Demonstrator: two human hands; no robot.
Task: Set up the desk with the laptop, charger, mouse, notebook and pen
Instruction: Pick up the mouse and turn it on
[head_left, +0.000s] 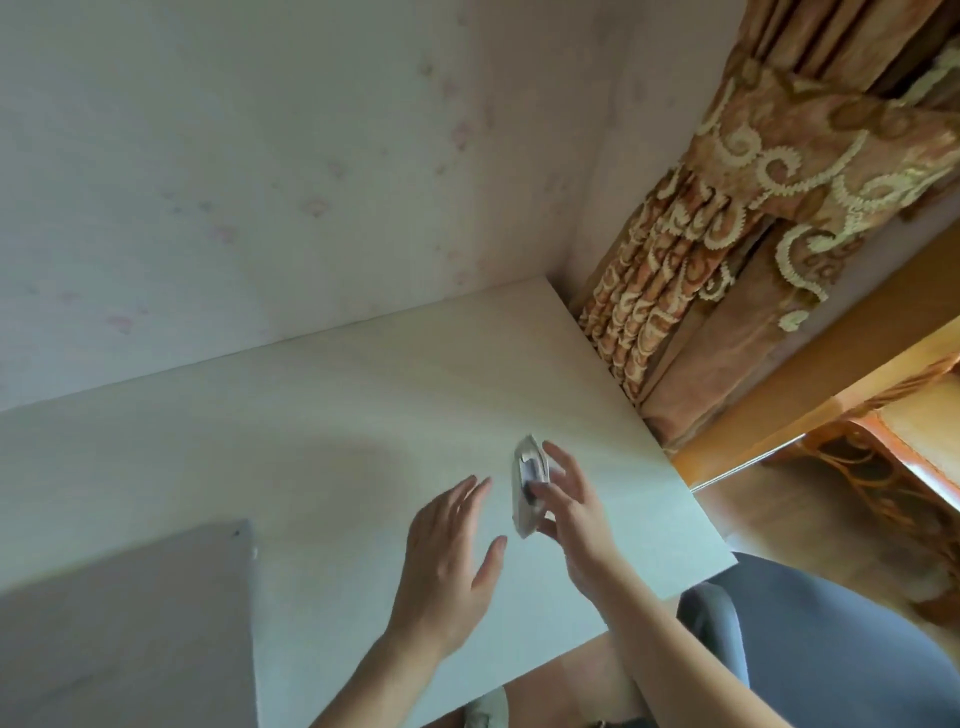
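Note:
The closed grey laptop (130, 623) lies on the pale desk (363, 415) at the lower left. My right hand (571, 514) holds a small white object (525, 493) with a dark patch, tilted on edge just above the desk's right part. It is blurred, so I cannot tell whether it is the mouse or the charger. My left hand (447, 561) hovers just left of it, fingers spread and holding nothing. No notebook or pen is in view.
The desk backs onto a pale wall. An orange patterned curtain (727, 234) hangs past its right far corner. A grey-blue chair seat (831, 649) sits below the desk's right edge, with carved wooden furniture (893, 431) beyond.

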